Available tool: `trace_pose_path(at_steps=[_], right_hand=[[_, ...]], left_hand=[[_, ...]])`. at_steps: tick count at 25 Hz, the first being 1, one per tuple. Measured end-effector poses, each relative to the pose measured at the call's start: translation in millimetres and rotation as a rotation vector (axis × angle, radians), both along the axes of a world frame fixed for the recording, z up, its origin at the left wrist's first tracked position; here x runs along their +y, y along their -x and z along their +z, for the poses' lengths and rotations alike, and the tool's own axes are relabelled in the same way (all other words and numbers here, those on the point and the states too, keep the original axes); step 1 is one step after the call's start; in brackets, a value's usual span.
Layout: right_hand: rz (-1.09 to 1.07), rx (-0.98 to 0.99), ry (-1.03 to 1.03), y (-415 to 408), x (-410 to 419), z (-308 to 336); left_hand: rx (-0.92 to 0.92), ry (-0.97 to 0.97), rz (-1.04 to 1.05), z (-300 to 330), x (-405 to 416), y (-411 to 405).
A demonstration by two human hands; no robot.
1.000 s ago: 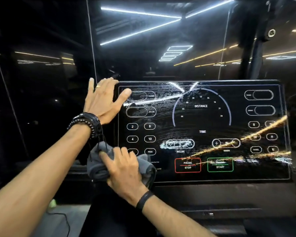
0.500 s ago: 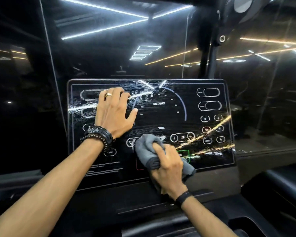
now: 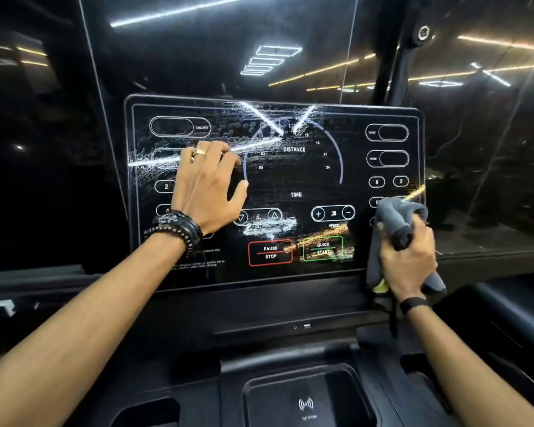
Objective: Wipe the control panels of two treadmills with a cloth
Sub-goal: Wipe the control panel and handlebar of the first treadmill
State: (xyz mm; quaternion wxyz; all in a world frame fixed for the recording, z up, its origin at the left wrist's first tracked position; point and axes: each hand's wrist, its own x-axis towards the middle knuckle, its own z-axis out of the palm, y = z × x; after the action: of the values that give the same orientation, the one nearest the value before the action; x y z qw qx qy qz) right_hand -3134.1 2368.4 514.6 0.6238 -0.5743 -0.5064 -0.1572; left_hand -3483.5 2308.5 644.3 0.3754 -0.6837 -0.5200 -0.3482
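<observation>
Pressing my left hand [image 3: 208, 186] against the left half of the treadmill's control panel [image 3: 293, 177], I keep its fingers [image 3: 225, 154] bent at the knuckles with the tips on the glass and the thumb spread out to the right; it holds nothing. A gold ring [image 3: 199, 152] sits on one finger and dark beaded bracelets [image 3: 179, 228] wrap that wrist. My right hand [image 3: 409, 257] is curled tight round the grey cloth [image 3: 393, 217], bunched in my fist against the right edge of the panel, beside the small round number buttons there; loose folds hang below my palm. A black band [image 3: 413, 304] circles my right wrist. Wet smears streak the glass around DISTANCE and above the red PAUSE STOP button [image 3: 270, 252] and the green QUICK START button [image 3: 322, 248]. Nearer to me, a recessed tray [image 3: 309, 402] with a wireless symbol lies in the console
</observation>
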Motion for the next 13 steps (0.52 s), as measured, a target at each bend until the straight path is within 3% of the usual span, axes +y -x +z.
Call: trace_pose_path(at_steps=[4,6,13], right_hand=[[-0.034,0.131,0.088,-21,-6,-15],[-0.008,0.072,0.100,-30,-12,-27],[0.367,-1.090,0.039,-26,-41,-42]], left_hand=[[0.013,-0.045,-0.074,-19,-9,7],[0.013,-0.064,-0.098,-23,-14,12],[0.023,-0.055,-0.143,-48,-23,27]])
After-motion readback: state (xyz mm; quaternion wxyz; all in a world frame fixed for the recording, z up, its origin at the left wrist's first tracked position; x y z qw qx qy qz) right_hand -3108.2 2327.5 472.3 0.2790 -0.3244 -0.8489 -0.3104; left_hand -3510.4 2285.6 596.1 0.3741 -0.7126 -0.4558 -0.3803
